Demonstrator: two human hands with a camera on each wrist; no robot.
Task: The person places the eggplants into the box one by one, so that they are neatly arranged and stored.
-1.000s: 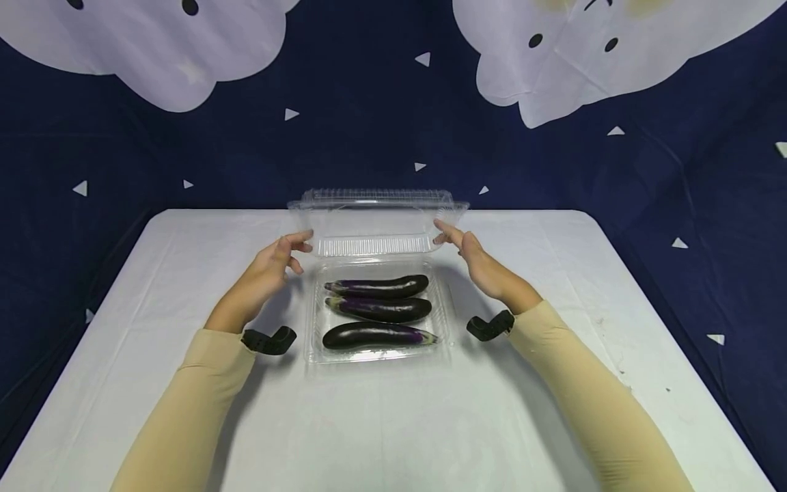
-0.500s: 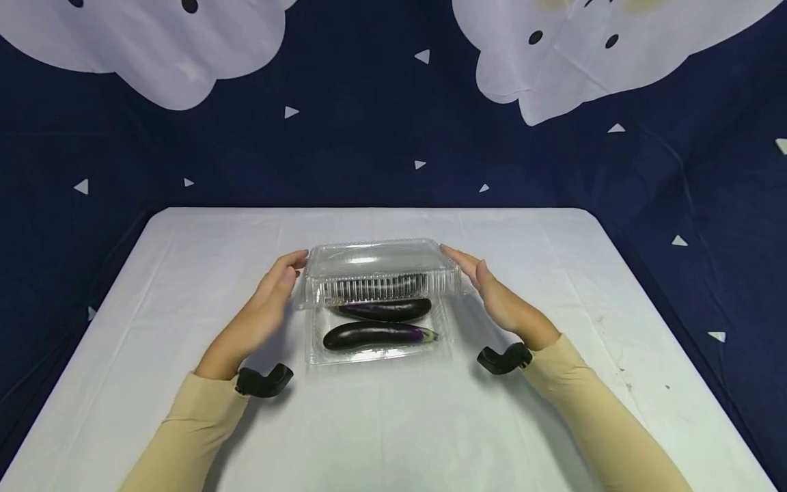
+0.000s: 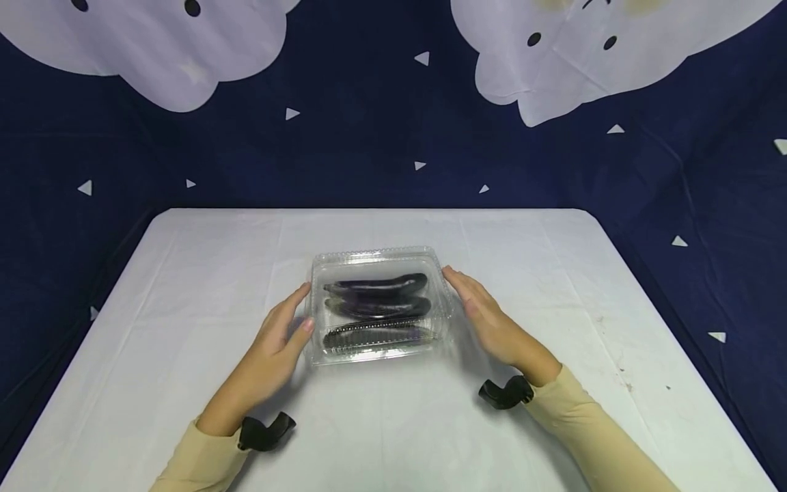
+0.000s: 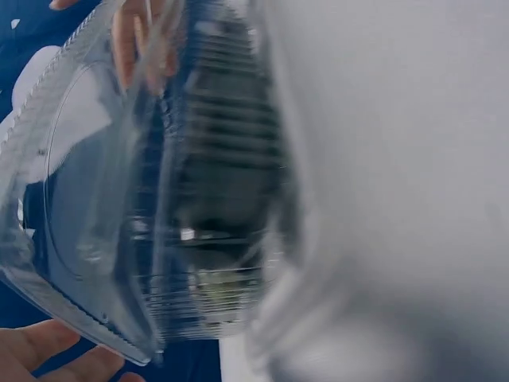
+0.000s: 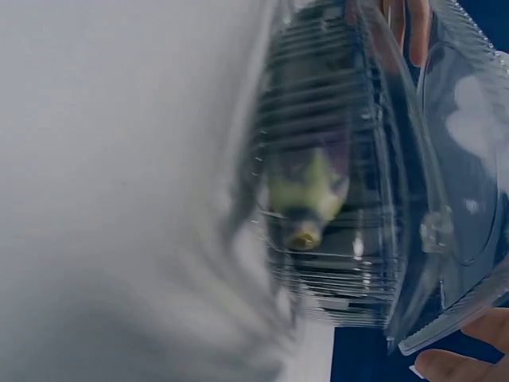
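A clear plastic clamshell box [image 3: 317,359] with ribbed sides lies on the table in the head view. Three dark eggplants [image 3: 378,285] lie side by side in it, seen through the lid [image 3: 369,263] folded over them. Both wrist views show that lid [image 4: 83,191] tilted at an angle above the ribbed base. At the box's left side, my left hand [image 3: 270,352] touches the edge with extended fingers, its thumb near the front. My right hand [image 3: 488,321] keeps straight fingers along the right edge. An eggplant's green stem end [image 5: 306,199] shows through the wall in the right wrist view.
A white cloth covers the table [image 3: 381,424], whose far edge meets a dark blue curtain [image 3: 356,150] with clouds and small triangles. Black wrist mounts [image 3: 267,432] jut inward from both sleeves. Small specks [image 3: 624,379] dot the cloth at right.
The lid has swung from upright at the back, forward and down over the eggplants. Both hands have come toward the front along the box's sides with it.
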